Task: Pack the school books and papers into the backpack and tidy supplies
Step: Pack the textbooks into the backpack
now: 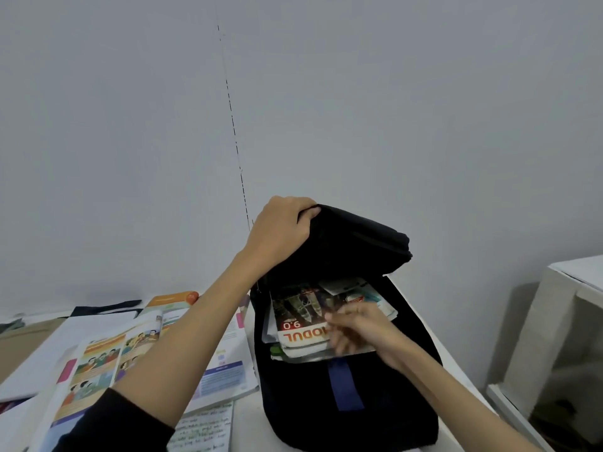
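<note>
Fingers of the left hand (pixel 280 230) curl round the soft backpack (pixel 346 380) flap, frame centre; right hand (pixel 355 327), blurred, fingers spread on floppy books (pixel 300 318) inside—best gripped by spines.

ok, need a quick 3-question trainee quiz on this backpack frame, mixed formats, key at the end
1. True or false: the left hand grips the flap of the black backpack and holds it up.
2. Multiple choice: the right hand is at A) the open textbook on the table, B) the books inside the backpack, C) the white shelf.
3. Fill in: the number printed on the red and white module book in the backpack is ___.

Key: 1 true; 2 B; 3 9.0
</note>
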Demonstrator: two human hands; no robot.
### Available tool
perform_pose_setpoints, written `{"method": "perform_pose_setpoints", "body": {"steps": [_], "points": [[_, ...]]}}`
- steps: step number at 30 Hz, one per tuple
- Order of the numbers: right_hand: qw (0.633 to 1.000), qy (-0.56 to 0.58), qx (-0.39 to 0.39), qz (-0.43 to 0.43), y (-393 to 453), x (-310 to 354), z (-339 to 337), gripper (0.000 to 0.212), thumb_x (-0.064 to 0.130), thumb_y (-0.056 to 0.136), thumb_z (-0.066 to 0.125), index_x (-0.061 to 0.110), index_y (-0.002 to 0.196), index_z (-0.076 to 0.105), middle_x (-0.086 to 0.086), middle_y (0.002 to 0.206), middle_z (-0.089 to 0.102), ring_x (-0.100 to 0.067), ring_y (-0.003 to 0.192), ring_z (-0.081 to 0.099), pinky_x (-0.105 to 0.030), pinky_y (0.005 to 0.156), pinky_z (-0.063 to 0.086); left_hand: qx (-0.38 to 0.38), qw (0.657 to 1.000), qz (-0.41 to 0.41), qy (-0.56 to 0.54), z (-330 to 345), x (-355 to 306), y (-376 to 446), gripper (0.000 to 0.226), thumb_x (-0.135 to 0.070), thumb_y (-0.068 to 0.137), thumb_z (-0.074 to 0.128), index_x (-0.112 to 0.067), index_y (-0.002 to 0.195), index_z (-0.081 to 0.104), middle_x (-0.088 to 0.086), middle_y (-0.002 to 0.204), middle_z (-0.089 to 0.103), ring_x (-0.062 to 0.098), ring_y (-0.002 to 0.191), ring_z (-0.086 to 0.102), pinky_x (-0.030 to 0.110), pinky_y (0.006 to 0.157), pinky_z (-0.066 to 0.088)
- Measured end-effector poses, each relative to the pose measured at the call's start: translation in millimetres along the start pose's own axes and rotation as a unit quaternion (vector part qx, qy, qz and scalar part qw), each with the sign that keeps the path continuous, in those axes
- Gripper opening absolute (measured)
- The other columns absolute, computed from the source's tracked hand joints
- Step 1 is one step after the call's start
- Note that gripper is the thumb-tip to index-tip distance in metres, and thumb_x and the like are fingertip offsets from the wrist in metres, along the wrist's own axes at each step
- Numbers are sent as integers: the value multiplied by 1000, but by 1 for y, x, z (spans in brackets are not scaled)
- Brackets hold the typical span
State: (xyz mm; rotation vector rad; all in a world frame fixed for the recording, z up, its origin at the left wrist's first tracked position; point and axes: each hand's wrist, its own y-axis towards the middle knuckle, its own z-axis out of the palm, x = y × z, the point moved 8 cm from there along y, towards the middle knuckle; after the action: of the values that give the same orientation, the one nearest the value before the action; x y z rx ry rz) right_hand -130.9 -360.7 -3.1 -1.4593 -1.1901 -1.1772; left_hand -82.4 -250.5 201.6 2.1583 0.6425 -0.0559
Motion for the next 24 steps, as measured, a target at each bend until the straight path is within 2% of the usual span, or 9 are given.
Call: {"method": "perform_pose_setpoints", "body": {"steps": [2, 3, 5, 7, 9, 12, 16, 21, 24], "points": [[983, -137, -57, -110, 7, 24, -13, 15, 23, 77, 77, 12, 86, 73, -1, 84, 71, -6, 71, 64, -18, 65, 47, 6, 1000, 6, 0, 3, -1, 0, 24, -19, 95, 50, -8, 90, 71, 5, 75, 69, 21, 70, 60, 34, 69, 47], [961, -237, -45, -139, 12, 28, -12, 28, 29, 75, 79, 16, 99, 73, 4, 100, 70, -5, 89, 62, -17, 78, 46, 8, 1000, 9, -1, 3, -2, 0, 24, -19, 95, 50, -7, 91, 71, 5, 77, 70, 21, 72, 61, 36, 72, 48], [894, -435, 15, -112, 22, 11, -8, 56, 46, 76, 73, 27, 126, 60, 9, 137, 51, -12, 126, 44, -24, 106, 33, 12, 1000, 12, -2, 6, -3, 1, 25, -20, 95, 50, -7, 93, 72, 6, 81, 72, 23, 77, 63, 39, 75, 49], [827, -556, 41, -72, 27, -10, -7, 63, 56, 82, 60, 37, 139, 43, 11, 153, 29, -21, 142, 20, -38, 115, 14, 10, 1000, 16, 0, 7, -3, 1, 25, -20, 95, 50, -7, 94, 72, 7, 83, 72, 23, 78, 63, 41, 76, 49], [797, -599, 28, -72, 31, -21, -7, 60, 59, 88, 50, 41, 143, 35, 13, 155, 23, -23, 146, 10, -41, 116, 9, 4, 1000, 24, -1, 5, -3, 1, 25, -19, 95, 50, -7, 95, 72, 7, 83, 72, 23, 78, 64, 41, 75, 49], [790, -609, 0, -75, 34, -22, -1, 57, 59, 92, 38, 40, 145, 29, 11, 157, 20, -25, 146, 7, -44, 116, 7, -9, 1000, 27, -5, 2, -3, 3, 25, -19, 94, 50, -7, 96, 72, 7, 84, 73, 24, 79, 64, 38, 75, 49], [785, -617, -26, -57, 50, -25, 14, 55, 55, 97, 30, 35, 148, 26, 6, 158, 18, -31, 144, 14, -50, 115, 10, -18, 999, 39, 5, 0, -7, 5, 30, -23, 92, 47, -7, 93, 72, 7, 83, 72, 26, 80, 64, 41, 75, 49], [798, -601, -20, -42, 80, -17, 15, 53, 49, 99, 34, 32, 148, 28, 5, 158, 19, -32, 136, 32, -44, 109, 24, -28, 998, 49, 1, -5, 0, 4, 27, -22, 91, 49, -9, 94, 72, 4, 81, 73, 22, 76, 64, 39, 72, 51], [796, -603, -19, -50, 87, -18, 11, 52, 50, 98, 34, 33, 147, 29, 5, 158, 17, -30, 136, 34, -43, 110, 24, -35, 998, 49, 1, -8, 6, 9, 26, -22, 91, 49, -9, 92, 72, 3, 78, 72, 22, 74, 63, 39, 70, 50]]}}
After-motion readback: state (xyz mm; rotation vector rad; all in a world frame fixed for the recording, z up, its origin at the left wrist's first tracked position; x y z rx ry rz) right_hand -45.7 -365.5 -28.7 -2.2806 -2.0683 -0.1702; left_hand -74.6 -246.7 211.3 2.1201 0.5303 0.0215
